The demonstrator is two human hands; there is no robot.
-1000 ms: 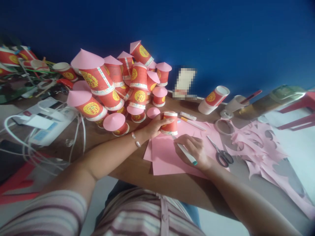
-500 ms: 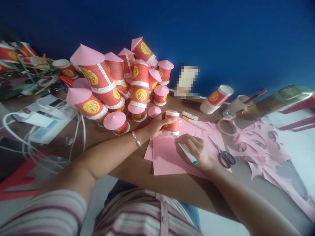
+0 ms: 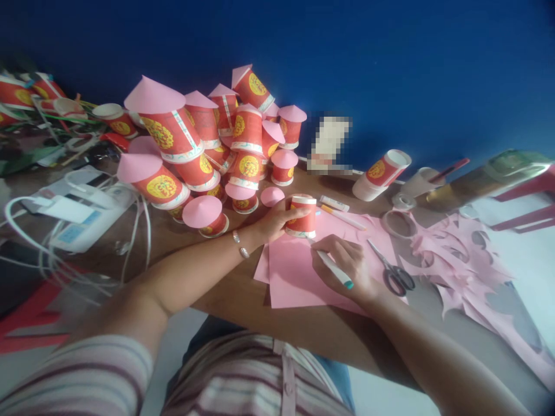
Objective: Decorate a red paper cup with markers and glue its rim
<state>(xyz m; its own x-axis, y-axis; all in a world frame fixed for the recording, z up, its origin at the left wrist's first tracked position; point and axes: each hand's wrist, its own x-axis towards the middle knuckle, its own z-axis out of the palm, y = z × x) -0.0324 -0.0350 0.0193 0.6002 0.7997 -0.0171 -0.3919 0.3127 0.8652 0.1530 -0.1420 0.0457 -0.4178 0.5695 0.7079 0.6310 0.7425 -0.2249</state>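
A red paper cup (image 3: 304,224) with a white rim stands on pink paper (image 3: 295,283), and my left hand (image 3: 277,219) is wrapped round its left side. Just below and right of the cup, my right hand (image 3: 344,263) grips a white marker pen (image 3: 333,267) with a green end. The pen's other end points toward the base of the cup; whether its tip touches the paper I cannot tell. Scissors (image 3: 396,277) lie right of my right hand, partly over the pink sheet. An orange and white pen (image 3: 342,217) and a white stick (image 3: 334,203) rest behind the cup.
Several red cups with pink cone tops (image 3: 162,136) are piled at the back left. A power strip (image 3: 87,219) with white cables lies left. On the right are a tape roll (image 3: 399,224), pink paper scraps (image 3: 463,260) and another red cup (image 3: 381,173) against the blue wall.
My right hand and the marker have shifted slightly to the right, the pen's green end now farther right. My left hand and the cup have stayed in place.
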